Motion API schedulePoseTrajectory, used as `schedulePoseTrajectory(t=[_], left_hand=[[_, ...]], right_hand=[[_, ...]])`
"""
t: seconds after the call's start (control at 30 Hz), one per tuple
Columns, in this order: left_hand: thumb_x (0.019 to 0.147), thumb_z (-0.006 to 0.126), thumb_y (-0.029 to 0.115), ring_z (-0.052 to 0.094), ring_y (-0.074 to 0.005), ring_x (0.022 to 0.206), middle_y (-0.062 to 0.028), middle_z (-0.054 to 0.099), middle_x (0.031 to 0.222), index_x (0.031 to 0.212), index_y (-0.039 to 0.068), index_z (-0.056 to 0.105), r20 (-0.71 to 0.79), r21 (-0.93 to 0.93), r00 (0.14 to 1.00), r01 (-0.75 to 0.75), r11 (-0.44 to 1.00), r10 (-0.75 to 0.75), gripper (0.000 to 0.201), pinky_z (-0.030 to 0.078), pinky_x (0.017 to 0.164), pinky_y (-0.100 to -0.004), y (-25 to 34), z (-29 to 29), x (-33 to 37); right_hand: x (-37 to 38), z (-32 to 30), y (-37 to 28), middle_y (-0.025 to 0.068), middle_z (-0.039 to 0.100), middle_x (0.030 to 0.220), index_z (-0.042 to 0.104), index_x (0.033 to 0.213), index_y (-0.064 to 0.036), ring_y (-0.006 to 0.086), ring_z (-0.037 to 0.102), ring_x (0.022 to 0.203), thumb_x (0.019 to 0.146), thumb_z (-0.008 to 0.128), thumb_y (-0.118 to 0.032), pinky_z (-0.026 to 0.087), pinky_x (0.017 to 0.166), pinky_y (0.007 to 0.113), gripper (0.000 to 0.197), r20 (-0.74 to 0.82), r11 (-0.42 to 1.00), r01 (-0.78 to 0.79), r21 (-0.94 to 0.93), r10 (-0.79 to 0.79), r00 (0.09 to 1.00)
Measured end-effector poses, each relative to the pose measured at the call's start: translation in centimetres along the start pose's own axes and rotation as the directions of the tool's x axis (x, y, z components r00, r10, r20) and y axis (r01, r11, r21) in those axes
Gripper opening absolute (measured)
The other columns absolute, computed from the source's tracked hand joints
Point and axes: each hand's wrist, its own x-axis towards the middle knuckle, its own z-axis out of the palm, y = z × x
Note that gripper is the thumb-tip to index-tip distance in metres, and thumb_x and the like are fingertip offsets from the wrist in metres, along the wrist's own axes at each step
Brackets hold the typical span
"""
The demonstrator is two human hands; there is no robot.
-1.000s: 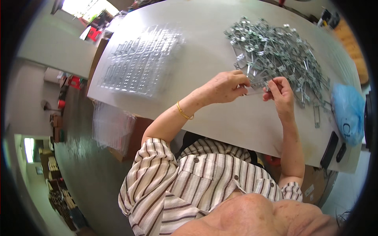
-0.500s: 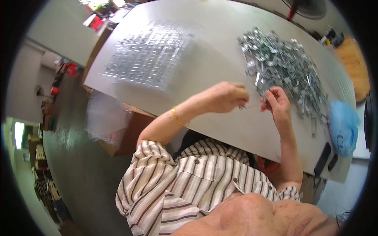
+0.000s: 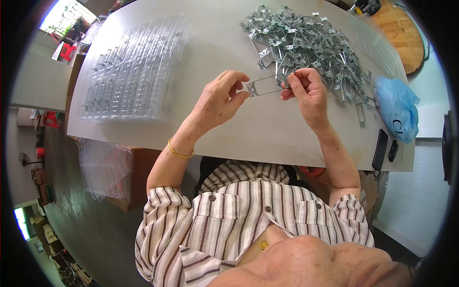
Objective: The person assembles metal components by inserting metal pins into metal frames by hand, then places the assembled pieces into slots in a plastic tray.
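Note:
Stretched between my hands is a thin metal bracket (image 3: 267,93), two slim parallel rods joined to small plates at the ends. My right hand (image 3: 309,93) pinches its right end between thumb and fingers, which partly cover that plate. At the other end, my left hand (image 3: 217,98) has thumb and index finger curved about the edges of the left plate; its other fingers are curled. Behind my right hand spreads a tangled heap of similar metal brackets (image 3: 306,48). Clear plastic trays (image 3: 165,93) with rows of slots lie on the table to the left, metal pieces showing in them.
A blue plastic bag (image 3: 397,107) sits at the right side of the white table (image 3: 229,136), near a dark flat object (image 3: 380,149) and a smaller black one (image 3: 393,150). More clear trays (image 3: 106,167) rest on a brown carton (image 3: 143,167) below the left edge.
My view has turned and levelled. My left hand has gone from a closed pinch over a small piece to the bracket's left end. The bracket now shows plainly between both hands.

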Motion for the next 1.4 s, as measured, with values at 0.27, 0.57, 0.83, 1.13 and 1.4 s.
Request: schedulePoseTrajectory(t=[0.27,0.57,0.83,1.13,1.4], left_hand=[[0.085,0.071,0.001,0.059,-0.0163,0.069,-0.0066,0.065,0.082,0.1,0.002,0.067,0.043,0.014,0.998,-0.046,0.999,0.046,0.016,0.048,0.061,-0.03,0.2,0.0,-0.1],[0.086,0.07,-0.002,0.063,-0.0177,0.071,-0.0074,0.065,0.081,0.094,0.002,0.066,0.052,0.089,0.993,-0.114,0.989,0.11,0.01,0.049,0.061,-0.031,0.8,-2.3,-0.6],[0.086,0.073,-0.001,0.064,-0.011,0.078,-0.0044,0.07,0.089,0.097,0.001,0.069,-0.376,0.294,0.924,0.044,0.955,0.073,0.012,0.052,0.072,-0.025,1.2,-11.8,-4.2],[0.091,0.071,0.004,0.068,-0.011,0.078,-0.0051,0.071,0.086,0.098,0.002,0.069,-0.678,0.404,0.735,0.364,0.839,0.008,0.008,0.054,0.072,-0.0253,-0.4,-24.7,-11.0],[0.09,0.07,0.005,0.063,-0.0107,0.072,-0.0058,0.068,0.081,0.095,0.001,0.068,-0.698,0.364,0.714,0.431,0.826,-0.065,0.006,0.052,0.067,-0.0261,-3.0,-25.6,-12.2]], right_hand=[[0.0,1.2,-0.1,0.0101,0.067,0.088,0.052,0.107,-0.0001,0.0149,0.069,0.07,0.101,0.06,-0.012,0.061,0.064,0.029,0.015,0.06,0.997,-0.02,0.079,0.015,0.998],[0.7,1.4,-0.3,0.0116,0.069,0.09,0.052,0.107,-0.001,0.0152,0.068,0.072,0.105,0.054,-0.018,0.058,0.063,0.029,0.018,0.032,0.984,-0.121,0.127,0.118,0.992],[-2.6,1.9,2.5,0.0069,0.068,0.082,0.054,0.104,-0.0015,0.0113,0.063,0.068,0.102,0.057,-0.012,0.053,0.061,0.026,0.011,0.247,0.984,-0.152,-0.089,0.169,0.954],[-3.9,2.3,4.8,0.0039,0.067,0.08,0.057,0.102,-0.0042,0.0082,0.063,0.068,0.101,0.059,-0.01,0.051,0.06,0.023,0.006,0.288,0.974,-0.031,-0.226,0.097,0.953],[-3.4,2.1,4.6,0.0025,0.066,0.08,0.054,0.105,-0.0066,0.0067,0.059,0.063,0.102,0.059,-0.013,0.047,0.054,0.021,0.009,0.178,0.964,-0.192,-0.184,0.224,0.958]])
